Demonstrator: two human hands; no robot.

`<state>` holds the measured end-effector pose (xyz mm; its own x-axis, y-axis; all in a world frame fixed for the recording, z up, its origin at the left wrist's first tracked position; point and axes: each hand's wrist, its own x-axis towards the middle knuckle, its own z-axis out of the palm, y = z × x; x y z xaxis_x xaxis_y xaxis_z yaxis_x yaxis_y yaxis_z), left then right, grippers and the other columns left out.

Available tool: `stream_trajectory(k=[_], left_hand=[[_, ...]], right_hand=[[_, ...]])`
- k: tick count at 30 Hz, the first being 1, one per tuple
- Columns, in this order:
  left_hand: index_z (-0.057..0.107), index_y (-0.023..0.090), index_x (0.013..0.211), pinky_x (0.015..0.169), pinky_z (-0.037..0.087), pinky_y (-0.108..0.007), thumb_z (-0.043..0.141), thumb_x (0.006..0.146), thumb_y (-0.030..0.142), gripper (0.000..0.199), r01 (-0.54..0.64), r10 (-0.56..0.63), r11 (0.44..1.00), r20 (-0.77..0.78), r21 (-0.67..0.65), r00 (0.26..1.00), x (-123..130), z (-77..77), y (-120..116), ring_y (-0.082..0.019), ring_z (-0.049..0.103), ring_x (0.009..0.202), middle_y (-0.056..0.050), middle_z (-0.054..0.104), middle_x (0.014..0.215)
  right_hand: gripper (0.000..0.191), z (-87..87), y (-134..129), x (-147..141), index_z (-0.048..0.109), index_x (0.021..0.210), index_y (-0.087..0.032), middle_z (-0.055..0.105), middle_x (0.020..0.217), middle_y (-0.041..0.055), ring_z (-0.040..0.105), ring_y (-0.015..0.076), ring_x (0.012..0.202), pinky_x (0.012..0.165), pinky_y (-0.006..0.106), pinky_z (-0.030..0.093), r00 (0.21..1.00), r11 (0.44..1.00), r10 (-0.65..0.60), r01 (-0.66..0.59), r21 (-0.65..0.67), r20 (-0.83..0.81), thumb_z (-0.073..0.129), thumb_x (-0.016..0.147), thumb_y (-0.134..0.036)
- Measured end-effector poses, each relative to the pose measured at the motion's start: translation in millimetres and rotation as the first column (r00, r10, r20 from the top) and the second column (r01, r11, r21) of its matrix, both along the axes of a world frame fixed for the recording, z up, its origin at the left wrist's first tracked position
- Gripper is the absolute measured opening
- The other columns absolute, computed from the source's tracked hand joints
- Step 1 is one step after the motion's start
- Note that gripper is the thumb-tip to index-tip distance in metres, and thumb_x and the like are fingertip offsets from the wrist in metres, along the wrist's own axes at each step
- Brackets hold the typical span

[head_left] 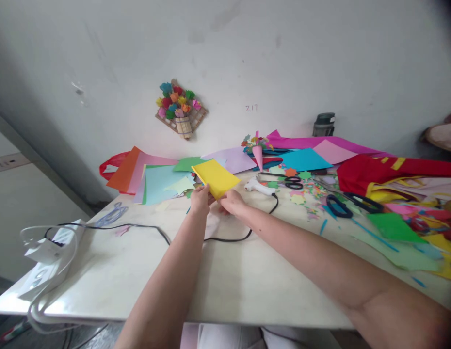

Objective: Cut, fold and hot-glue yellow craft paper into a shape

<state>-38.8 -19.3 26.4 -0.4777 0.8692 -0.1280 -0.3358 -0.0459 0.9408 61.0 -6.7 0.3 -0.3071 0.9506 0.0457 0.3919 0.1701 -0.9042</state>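
Note:
A yellow sheet of paper [216, 177], with what looks like a folded edge along its left side, is held up over the middle of the table. My left hand [201, 198] grips its lower left corner, fingers closed on it. At the lower right edge my right hand [232, 201] pinches the same paper. Just right of the paper lies a white glue gun [260, 186] with a black cord. Behind it are a pale lilac sheet [234, 160] and a green sheet [189, 164]. My fingertips are partly hidden behind the paper.
Coloured sheets lie to the left, a light blue one [160, 182] among them. Black-handled scissors [338, 206], small scissors [294, 182] and paper scraps cover the right side. A white power strip [51, 261] sits at the left edge. A flower decoration [180, 106] hangs on the wall.

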Motion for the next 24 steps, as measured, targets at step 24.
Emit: stream_trajectory(k=[24], left_hand=[[0.049,0.015,0.073,0.059,0.050,-0.023,0.045,0.081,0.009,0.011,-0.039,0.026,0.999,0.282,0.038,0.959,5.1,7.9,15.2,-0.010,0.060,0.054,-0.001,0.060,0.061]], right_hand=[[0.030,14.2,-18.6,2.3,0.041,0.080,-0.020,0.057,0.064,-0.0044,0.056,0.0085,0.047,0.047,0.019,0.047,0.779,0.956,-0.271,0.147,-0.255,-0.566,0.060,0.061,-0.009]])
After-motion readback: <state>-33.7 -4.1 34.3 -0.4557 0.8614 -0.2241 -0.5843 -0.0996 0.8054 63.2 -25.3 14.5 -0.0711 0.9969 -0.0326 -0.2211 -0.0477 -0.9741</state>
